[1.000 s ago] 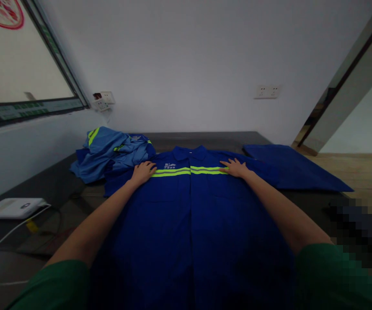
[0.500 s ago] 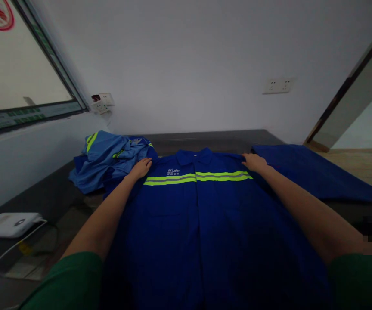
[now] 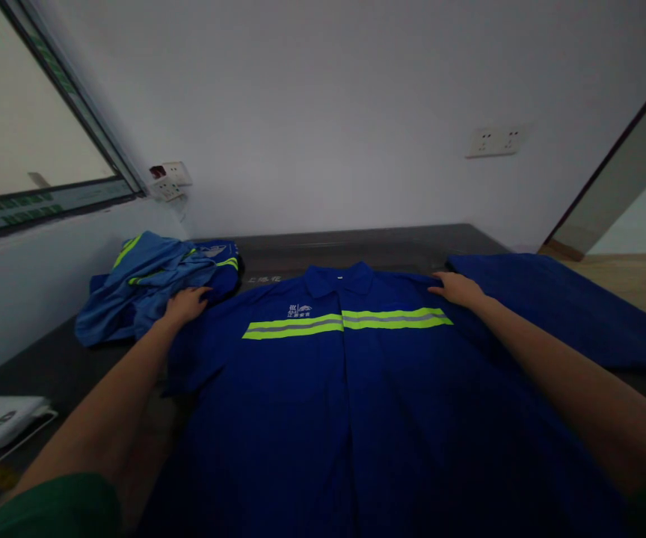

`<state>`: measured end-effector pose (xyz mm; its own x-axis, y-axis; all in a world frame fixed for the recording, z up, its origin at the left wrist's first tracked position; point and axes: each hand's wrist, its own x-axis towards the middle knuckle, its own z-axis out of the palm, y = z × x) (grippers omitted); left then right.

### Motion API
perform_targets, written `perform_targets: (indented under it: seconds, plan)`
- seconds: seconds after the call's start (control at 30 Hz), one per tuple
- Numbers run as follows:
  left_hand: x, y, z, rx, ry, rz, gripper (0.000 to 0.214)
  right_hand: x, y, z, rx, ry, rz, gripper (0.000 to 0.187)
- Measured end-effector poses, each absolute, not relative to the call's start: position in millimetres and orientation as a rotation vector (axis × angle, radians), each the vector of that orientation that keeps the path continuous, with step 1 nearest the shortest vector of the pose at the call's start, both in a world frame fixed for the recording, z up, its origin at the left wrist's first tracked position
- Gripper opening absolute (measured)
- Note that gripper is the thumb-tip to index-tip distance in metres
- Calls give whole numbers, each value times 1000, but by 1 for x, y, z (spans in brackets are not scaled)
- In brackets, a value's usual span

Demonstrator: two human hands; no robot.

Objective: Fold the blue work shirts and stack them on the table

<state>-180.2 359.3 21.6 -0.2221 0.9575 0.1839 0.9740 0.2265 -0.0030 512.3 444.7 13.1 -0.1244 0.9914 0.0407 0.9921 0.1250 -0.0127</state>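
A dark blue work shirt (image 3: 300, 396) lies spread out in front of me, collar away from me, with a yellow-green and grey reflective band across the chest and a white logo on one side. My left hand (image 3: 187, 305) rests, fingers stretched out, at the edge of a heap of clothes (image 3: 155, 269), just above the shirt's left sleeve. Light blue and dark blue cloth with reflective stripes makes up this heap. On the shirt's right shoulder lies my right hand (image 3: 457, 288), its fingers extended and slightly apart.
A dark table (image 3: 312, 249) carries everything, with a wall behind it. Folded dark blue cloth (image 3: 558, 306) lies at the right. A white device (image 3: 3, 420) with a cable sits at the left edge. Wall sockets (image 3: 494, 142) are above the table.
My left hand has moved left from the shirt's shoulder, and the clothes heap has shifted left. The shirt's left sleeve now lies more exposed. My right hand stays at the right shoulder.
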Motion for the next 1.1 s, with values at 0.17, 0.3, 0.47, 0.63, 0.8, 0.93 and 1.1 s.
perform_targets:
  seconds: [0.17, 0.3, 0.47, 0.63, 0.8, 0.93, 1.1]
  plan:
    - [-124, 358, 27, -2061, -2097, -274, 46, 524, 451, 21, -2142, -2201, 161, 37]
    - [-86, 364, 26, -2208, -2192, -221, 47, 513, 436, 42, -2027, -2288, 20, 32]
    - [-74, 361, 36, -2033, -2299, -68, 41, 501, 408, 77, -1997, -2295, -323, 35]
    - [-64, 372, 68, -1899, -2204, -253, 40, 507, 413, 98, -2002, -2254, -456, 37]
    - [-55, 404, 99, -1806, -2158, -388, 39, 513, 446, 107, -2014, -2174, -494, 38]
    - [-48, 428, 102, -1739, -2164, -419, 40, 512, 466, 107, -2020, -2133, -545, 38]
    - [-42, 432, 67, -1806, -2126, -317, 41, 515, 476, 83, -2123, -2137, -368, 44]
